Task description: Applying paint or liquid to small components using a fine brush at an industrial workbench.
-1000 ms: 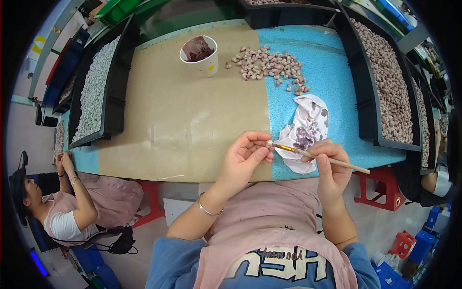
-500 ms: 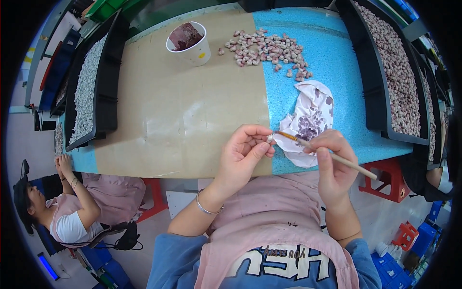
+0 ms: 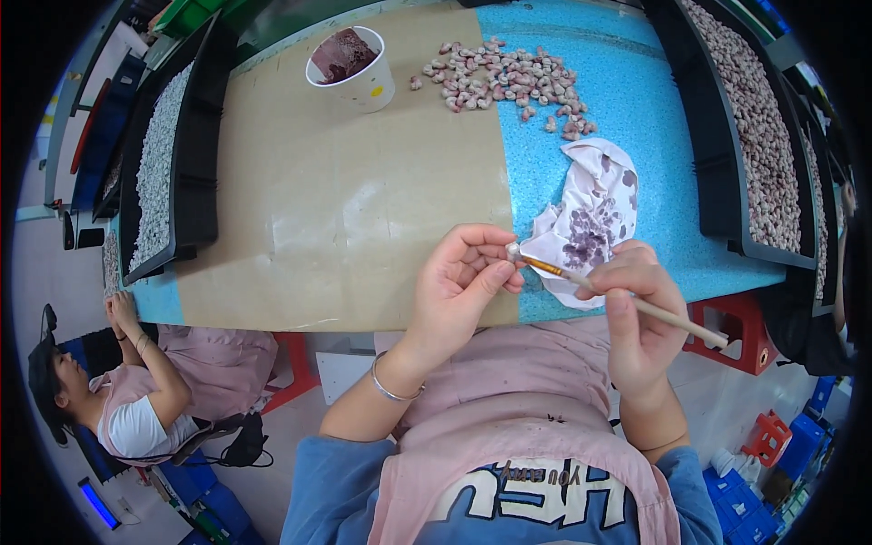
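Between thumb and fingertips, my left hand [image 3: 465, 277] pinches a small pale bead-like piece [image 3: 514, 252] over the table's near edge. My right hand [image 3: 640, 300] grips a paintbrush [image 3: 649, 312] with a pale handle, and its bristle tip touches or nearly touches the piece. Just beyond both hands lies a crumpled white cloth [image 3: 595, 213] blotted with purple stains. A loose heap of small cream and pinkish pieces [image 3: 509, 77] is spread farther back. To its left stands a white paper cup [image 3: 368, 86] with dark purple-brown matter inside.
A black tray [image 3: 195, 173] of pale grey-white bits stands at the left, and another black tray [image 3: 718, 191] full of pinkish pieces at the right. Brown sheeting [image 3: 345, 218] covers part of the blue table. A co-worker [image 3: 136, 391] sits at the left; a red stool [image 3: 749, 341] is at the right.
The brush tip has shifted slightly down and right along the small piece, and my right hand has moved a little to the right. My left hand keeps its pinch. The view has shifted slightly.
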The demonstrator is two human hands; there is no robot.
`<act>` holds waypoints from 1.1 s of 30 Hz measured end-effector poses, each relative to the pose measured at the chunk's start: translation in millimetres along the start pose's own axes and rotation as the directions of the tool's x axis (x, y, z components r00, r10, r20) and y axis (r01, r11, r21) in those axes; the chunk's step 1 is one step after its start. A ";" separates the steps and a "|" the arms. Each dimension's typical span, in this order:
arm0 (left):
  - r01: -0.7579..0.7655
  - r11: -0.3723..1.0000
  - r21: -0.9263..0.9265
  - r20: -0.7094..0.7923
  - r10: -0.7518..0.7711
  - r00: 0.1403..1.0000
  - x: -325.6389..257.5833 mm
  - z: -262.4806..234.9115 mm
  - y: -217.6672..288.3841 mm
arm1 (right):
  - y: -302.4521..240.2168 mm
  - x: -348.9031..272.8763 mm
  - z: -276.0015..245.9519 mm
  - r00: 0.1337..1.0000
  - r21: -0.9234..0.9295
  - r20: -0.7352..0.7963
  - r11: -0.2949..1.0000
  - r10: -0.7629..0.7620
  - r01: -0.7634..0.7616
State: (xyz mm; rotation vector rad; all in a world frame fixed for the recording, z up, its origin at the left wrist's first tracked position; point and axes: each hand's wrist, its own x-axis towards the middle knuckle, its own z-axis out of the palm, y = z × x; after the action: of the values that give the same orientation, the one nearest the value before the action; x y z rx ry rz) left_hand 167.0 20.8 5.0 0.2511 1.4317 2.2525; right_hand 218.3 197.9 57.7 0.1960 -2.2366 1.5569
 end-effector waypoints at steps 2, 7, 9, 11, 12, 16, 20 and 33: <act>0.006 1.000 0.003 0.001 -0.006 1.000 0.5 -0.3 -1.1 | 0.4 1.4 0.6 1.000 -0.048 0.013 0.999 -0.011 0.012; 0.003 1.000 0.000 0.012 -0.003 1.000 -0.7 -0.3 -1.3 | 1.7 -0.6 -1.6 0.998 -0.060 -0.051 0.998 0.030 -0.033; -0.002 1.000 0.026 -0.001 0.002 1.000 -0.8 -0.1 -0.6 | -3.9 0.0 -1.1 0.999 -0.024 0.030 0.999 0.021 -0.020; 0.003 1.000 0.019 0.001 -0.004 1.000 -0.6 -0.8 -1.7 | -1.1 1.0 0.2 1.000 -0.073 0.021 0.997 0.003 -0.002; 0.006 1.000 0.013 0.001 -0.006 1.000 -0.4 -1.5 -2.1 | 0.3 1.5 0.9 1.000 -0.121 0.017 0.992 -0.017 0.019; 0.009 0.999 0.032 0.015 -0.009 1.000 0.5 -0.8 -2.2 | 1.7 1.9 -3.7 0.998 -0.026 -0.060 0.999 0.027 -0.029; -0.016 0.996 0.092 -0.001 0.017 1.000 0.9 -0.2 -2.4 | 0.1 7.4 -4.1 0.999 -0.106 0.042 0.994 -0.028 0.033; 0.281 0.945 0.165 0.014 -0.287 0.958 95.6 13.2 58.7 | 70.0 -13.8 -14.1 0.813 0.497 -0.463 0.863 0.353 -0.091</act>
State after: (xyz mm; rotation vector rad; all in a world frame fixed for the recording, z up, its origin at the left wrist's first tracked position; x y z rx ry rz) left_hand 71.6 55.5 54.8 0.1263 1.5254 1.8951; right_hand 210.5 235.1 -4.3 -0.3692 -1.4694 1.9506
